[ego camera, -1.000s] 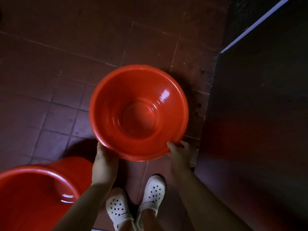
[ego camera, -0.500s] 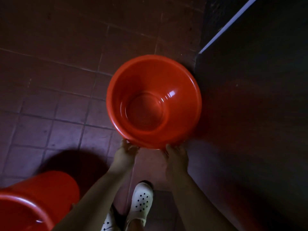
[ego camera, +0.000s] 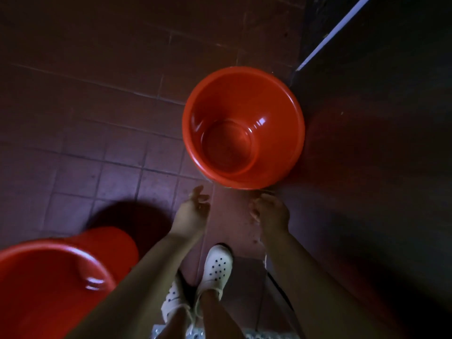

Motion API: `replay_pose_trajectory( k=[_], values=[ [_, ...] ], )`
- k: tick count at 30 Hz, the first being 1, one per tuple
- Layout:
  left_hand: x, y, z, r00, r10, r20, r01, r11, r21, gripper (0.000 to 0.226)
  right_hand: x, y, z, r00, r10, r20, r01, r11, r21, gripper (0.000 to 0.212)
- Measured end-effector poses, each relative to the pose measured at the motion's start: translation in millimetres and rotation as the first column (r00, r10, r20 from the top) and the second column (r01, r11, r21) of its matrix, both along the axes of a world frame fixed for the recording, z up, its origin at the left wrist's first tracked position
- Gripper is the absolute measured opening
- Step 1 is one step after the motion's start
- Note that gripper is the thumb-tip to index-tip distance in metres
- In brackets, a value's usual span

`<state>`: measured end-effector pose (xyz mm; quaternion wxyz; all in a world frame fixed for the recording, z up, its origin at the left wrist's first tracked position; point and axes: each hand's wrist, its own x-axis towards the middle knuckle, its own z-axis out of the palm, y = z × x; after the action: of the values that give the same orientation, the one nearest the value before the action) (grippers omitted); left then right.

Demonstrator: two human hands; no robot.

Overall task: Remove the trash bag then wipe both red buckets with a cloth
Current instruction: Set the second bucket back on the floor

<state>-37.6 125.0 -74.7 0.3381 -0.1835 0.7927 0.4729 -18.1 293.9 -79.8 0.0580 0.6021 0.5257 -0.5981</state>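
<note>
An empty red bucket [ego camera: 244, 128] stands upright on the tiled floor, close against a dark wall on its right. My left hand [ego camera: 192, 211] and my right hand [ego camera: 271, 212] hover just short of its near rim, apart from it, fingers loosely curled and holding nothing. A second red bucket [ego camera: 56, 285] fills the lower left corner, its near side cut off by the frame. No trash bag or cloth is in view.
A dark wall or cabinet [ego camera: 379, 167] runs along the right side, with a pale strip [ego camera: 337, 30] at its upper edge. Reddish-brown floor tiles [ego camera: 97, 118] spread left and ahead. My feet in white clogs [ego camera: 217, 267] stand below the hands.
Both hands carried the red bucket to the right and set it down beside the dark wall. They have let go of its rim and drawn back a little.
</note>
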Motion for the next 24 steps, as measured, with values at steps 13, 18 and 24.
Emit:
replay_pose_trajectory(
  k=[13,18,24],
  values=[
    [127.2,-215.9,107.7,0.995,-0.089,-0.053,0.075,0.972,-0.224,0.033,90.8,-149.7,95.9,0.510,0.840,0.184,-0.852,0.463,0.244,0.018],
    [192.9,-316.8,93.7,0.999,-0.048,-0.015,0.040,0.941,-0.335,0.034,143.1,-255.5,63.7,0.504,0.840,0.202,-0.863,0.498,0.084,0.017],
    [259.5,-398.8,58.2,0.994,-0.066,0.091,0.104,0.858,-0.503,0.054,204.0,-323.8,11.7,0.430,0.809,0.402,-0.897,0.435,0.085,0.039]
  ],
)
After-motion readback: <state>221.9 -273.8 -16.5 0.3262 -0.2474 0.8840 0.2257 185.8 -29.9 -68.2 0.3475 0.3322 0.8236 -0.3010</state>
